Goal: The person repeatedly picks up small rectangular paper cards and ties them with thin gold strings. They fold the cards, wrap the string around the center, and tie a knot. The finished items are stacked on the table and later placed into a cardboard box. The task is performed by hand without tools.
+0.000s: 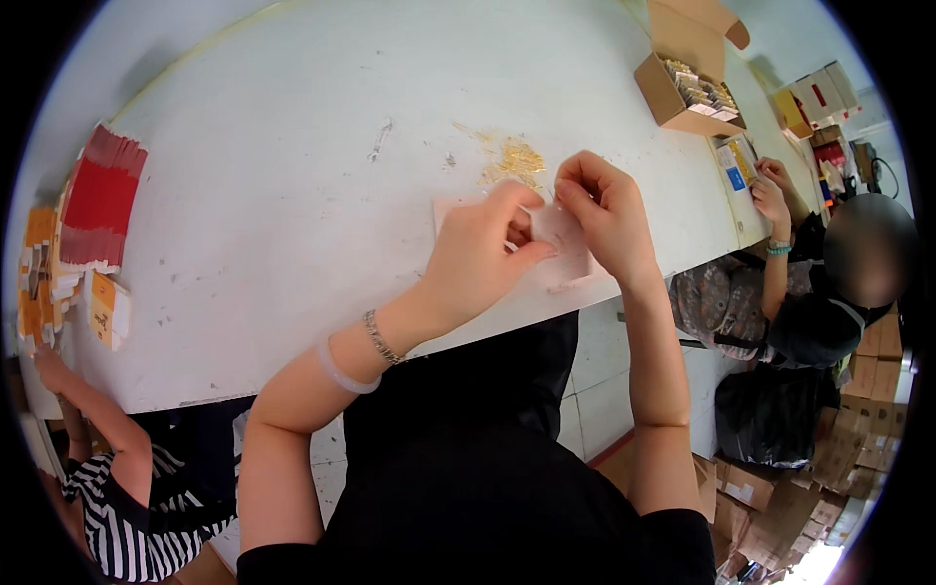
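Both of my hands are raised over the table's near edge, close together. Between them is a small, pale, thin sheet-like piece [554, 226], partly hidden by my fingers. My left hand [478, 239] curls in from the left, its thumb and bent fingers at the piece's left edge. My right hand [606, 210] is closed, pinching the upper right edge of the piece between thumb and bent fingers. Beneath the hands lies a pale pinkish flat sheet [444, 212], mostly covered. Just beyond them a loose pile of small gold-coloured pieces [517, 158] is spread on the white table [292, 195].
A stack of red packaging [102, 200] and orange-white boxes [107, 310] stands at the left, near another person's arm [102, 409]. An open cardboard box [682, 93] filled with small packets sits at the far right. Another person [814, 283] works at the right.
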`<state>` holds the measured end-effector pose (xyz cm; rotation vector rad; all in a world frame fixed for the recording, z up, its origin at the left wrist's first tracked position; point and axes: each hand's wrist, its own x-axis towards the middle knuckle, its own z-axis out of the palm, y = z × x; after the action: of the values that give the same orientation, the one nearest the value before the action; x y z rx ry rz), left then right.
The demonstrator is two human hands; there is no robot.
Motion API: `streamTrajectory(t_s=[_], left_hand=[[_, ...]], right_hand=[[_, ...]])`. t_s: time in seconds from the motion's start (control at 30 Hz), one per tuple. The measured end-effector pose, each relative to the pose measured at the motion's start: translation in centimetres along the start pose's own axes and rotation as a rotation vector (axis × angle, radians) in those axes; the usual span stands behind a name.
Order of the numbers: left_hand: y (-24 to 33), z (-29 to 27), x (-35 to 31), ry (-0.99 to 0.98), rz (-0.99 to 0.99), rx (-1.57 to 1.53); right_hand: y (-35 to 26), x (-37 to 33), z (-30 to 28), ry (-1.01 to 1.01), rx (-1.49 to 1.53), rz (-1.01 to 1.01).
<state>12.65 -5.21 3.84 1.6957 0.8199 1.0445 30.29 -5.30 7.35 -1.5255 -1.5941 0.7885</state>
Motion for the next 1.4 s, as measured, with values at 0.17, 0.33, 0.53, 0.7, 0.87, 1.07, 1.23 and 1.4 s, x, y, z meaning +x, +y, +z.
streamTrajectory(t_s=[0.17,0.33,0.53,0.7,0.87,1.07,1.23,1.4], left_hand=[[-0.6,3.3,1.7,-0.168,-0.096,0.315],[-2.0,5.7,2.4,-0.112,0.026,0.615],[-2.9,5.8,2.5,-0.136,-0.001,0.666],[-2.4,3.2,2.2,-0.067,0.017,0.59],[-2.3,-4.9,1.2,0.0,-0.202,0.77],[-3.3,-6.1,0.4,-0.055,-0.167,0.717],[-2.7,-6.7,0.7,-0.027,-0.345,0.213],[-3.2,-5.9,0.6,0.226,0.02,0.147]], right_hand=[[3.8,-1.6,-1.3,0.062,-0.218,0.011],[7.0,-2.2,-0.1,0.283,-0.286,-0.11],[9.4,-2.4,1.7,0.406,-0.286,-0.113],[8.9,-2.8,1.8,0.395,-0.162,-0.015],[5.9,-1.3,0.2,0.394,-0.244,-0.136],[4.9,3.7,4.5,-0.004,-0.443,-0.302],[5.3,5.0,4.4,-0.136,-0.577,-0.245],[1.5,4.0,4.1,-0.195,-0.186,-0.011]])
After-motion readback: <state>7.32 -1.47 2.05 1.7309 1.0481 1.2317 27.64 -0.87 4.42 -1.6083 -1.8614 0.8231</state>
